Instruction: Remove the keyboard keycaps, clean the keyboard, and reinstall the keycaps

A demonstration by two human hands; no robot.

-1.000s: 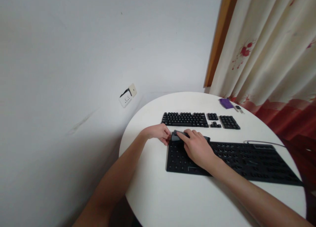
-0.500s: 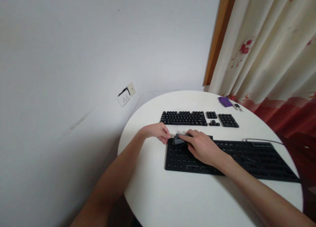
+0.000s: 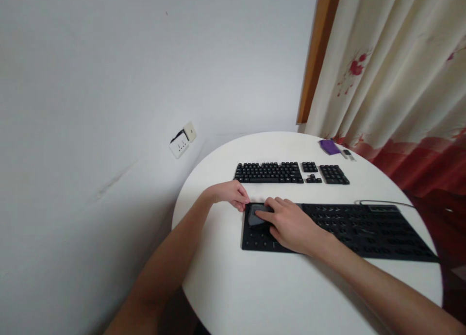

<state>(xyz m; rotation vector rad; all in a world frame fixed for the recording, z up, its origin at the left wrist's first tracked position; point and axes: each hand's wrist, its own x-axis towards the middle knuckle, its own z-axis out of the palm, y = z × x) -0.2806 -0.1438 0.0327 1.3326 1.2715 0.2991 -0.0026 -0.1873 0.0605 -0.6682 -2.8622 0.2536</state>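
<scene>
On the white round table lies a black keyboard base (image 3: 349,233), its keycaps off. My left hand (image 3: 235,195) is closed at the base's far left corner, fingertips pinched against its edge. Pressed onto the left end of the base is a dark grey, flat, rounded block (image 3: 256,215) with a black rim; its exact kind cannot be made out. My right hand (image 3: 289,222) grips this block from the right, with the index finger laid over its top. Part of the block and of the base is hidden under the right hand.
Beyond the base, removed black keycaps (image 3: 269,173) are laid out in keyboard order, with a number block (image 3: 334,175) at right. A purple cloth-like piece (image 3: 329,147) and a small stick-like item (image 3: 348,154) sit farther back. A cable (image 3: 386,202) trails off right.
My right hand has moved the grey block slightly left and toward me, and the block now lies flatter on the base. My left hand stays at the corner. The view has shifted a little.
</scene>
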